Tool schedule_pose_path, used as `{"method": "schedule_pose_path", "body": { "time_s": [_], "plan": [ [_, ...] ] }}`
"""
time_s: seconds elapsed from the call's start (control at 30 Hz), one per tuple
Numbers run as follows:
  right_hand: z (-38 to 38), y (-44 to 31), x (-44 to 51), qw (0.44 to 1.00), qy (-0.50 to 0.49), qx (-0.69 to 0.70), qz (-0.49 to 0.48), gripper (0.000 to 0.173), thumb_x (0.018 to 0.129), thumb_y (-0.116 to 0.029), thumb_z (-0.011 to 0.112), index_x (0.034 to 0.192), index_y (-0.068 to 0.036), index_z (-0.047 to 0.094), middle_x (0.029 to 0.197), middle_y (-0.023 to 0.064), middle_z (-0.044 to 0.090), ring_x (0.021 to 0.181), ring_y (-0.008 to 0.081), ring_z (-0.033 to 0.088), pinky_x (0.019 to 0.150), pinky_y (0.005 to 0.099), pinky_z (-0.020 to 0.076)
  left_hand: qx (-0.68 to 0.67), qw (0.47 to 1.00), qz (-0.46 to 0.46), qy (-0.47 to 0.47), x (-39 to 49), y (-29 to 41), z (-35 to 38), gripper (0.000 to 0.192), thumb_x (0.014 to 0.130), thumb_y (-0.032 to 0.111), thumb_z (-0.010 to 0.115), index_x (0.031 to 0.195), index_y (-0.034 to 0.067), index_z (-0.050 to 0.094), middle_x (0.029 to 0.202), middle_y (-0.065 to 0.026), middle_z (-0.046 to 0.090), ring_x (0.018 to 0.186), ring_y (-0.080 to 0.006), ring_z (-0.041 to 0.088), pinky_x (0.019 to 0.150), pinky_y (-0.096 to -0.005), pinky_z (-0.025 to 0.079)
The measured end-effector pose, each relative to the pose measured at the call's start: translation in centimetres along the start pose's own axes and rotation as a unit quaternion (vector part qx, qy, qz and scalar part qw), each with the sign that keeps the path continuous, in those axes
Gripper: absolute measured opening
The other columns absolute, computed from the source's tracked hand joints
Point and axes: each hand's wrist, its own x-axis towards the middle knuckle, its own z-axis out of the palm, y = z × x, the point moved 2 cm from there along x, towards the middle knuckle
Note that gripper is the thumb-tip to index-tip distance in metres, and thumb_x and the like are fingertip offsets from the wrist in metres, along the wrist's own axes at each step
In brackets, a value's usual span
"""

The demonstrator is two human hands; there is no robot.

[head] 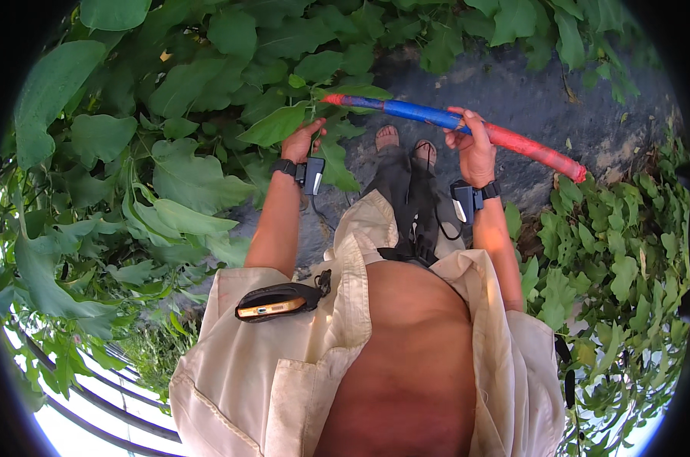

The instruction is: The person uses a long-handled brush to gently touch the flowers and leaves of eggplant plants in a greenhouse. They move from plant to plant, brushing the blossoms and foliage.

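My right hand (472, 145) grips a long, slightly curved stick or tube (419, 112), wrapped in blue in the middle and red at both ends. Its narrow red tip points left and touches or overlaps leaves beside a thin green stem. Just below that tip, my left hand (306, 140) is at the stem of a leafy plant (276, 125), its fingers partly curled; whether they pinch the stem I cannot tell. Each wrist carries a black strap with a small device, the left one (310, 174) and the right one (467, 200), with cables hanging down.
Broad-leaved plants (202, 171) crowd the left and top, and more foliage (602, 245) grows at the right. Dark ground sheeting (527, 108) with soil patches lies between the rows, under my sandalled feet (387, 137). Dark curved bars (110, 408) show at lower left.
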Motion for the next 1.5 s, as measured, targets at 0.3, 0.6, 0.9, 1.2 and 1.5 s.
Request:
{"method": "schedule_pose_path", "body": {
  "time_s": [0.3, 0.6, 0.9, 1.2, 1.5],
  "plan": [
    [3.1, 3.2, 2.2, 0.998, -0.045, -0.013, 0.030, 0.032, 0.094, -0.029, 0.063, 0.105, 0.000, 0.070, 0.079, 0.0067, 0.067, 0.062, 0.0102, 0.060, 0.059, 0.0238, 0.0470, 0.052, 0.995, 0.037, 0.079, -1.9, 1.0, -0.4, 0.024, 0.091, 0.023, 0.074, 0.108, 0.005, 0.071, 0.082, -0.0021, 0.069, 0.055, -0.0083, 0.050, 0.047, -0.0222, 0.037],
    [5.2, 4.5, 3.2, 0.996, -0.068, -0.047, 0.017, 0.033, 0.095, -0.029, 0.065, 0.110, 0.001, 0.070, 0.082, 0.0067, 0.068, 0.064, 0.0109, 0.062, 0.060, 0.0236, 0.0485, 0.078, 0.994, 0.040, 0.059, -2.5, 1.3, 1.1, 0.026, 0.091, 0.024, 0.076, 0.108, 0.004, 0.072, 0.082, -0.0032, 0.071, 0.054, -0.0081, 0.050, 0.047, -0.0215, 0.037],
    [2.9, 1.2, 1.5, 0.995, -0.035, -0.095, 0.016, 0.035, 0.097, -0.030, 0.062, 0.110, 0.001, 0.069, 0.083, 0.0065, 0.067, 0.066, 0.0109, 0.061, 0.062, 0.0237, 0.0486, 0.050, 0.996, 0.054, 0.056, -1.9, 1.6, 1.3, 0.024, 0.089, 0.024, 0.078, 0.104, 0.007, 0.073, 0.082, -0.0026, 0.072, 0.057, -0.0065, 0.052, 0.050, -0.0198, 0.040],
    [4.1, 1.7, 2.1, 0.992, -0.077, -0.104, 0.001, 0.033, 0.096, -0.029, 0.064, 0.110, 0.000, 0.070, 0.082, 0.0062, 0.066, 0.065, 0.0117, 0.062, 0.062, 0.0249, 0.0486, 0.061, 0.996, 0.038, 0.054, -1.6, 1.1, 1.9, 0.025, 0.088, 0.026, 0.078, 0.104, 0.006, 0.073, 0.084, -0.0011, 0.072, 0.059, -0.0058, 0.054, 0.052, -0.0202, 0.041],
    [1.2, -0.8, 0.3, 0.995, 0.005, -0.097, -0.030, 0.037, 0.096, -0.031, 0.061, 0.111, 0.001, 0.069, 0.082, 0.0073, 0.066, 0.065, 0.0134, 0.061, 0.061, 0.0262, 0.0483, 0.110, 0.990, 0.085, 0.027, -1.2, 1.1, 1.2, 0.029, 0.090, 0.028, 0.076, 0.110, 0.006, 0.074, 0.089, -0.0006, 0.073, 0.068, -0.0067, 0.056, 0.057, -0.0236, 0.044]
  ]
}}
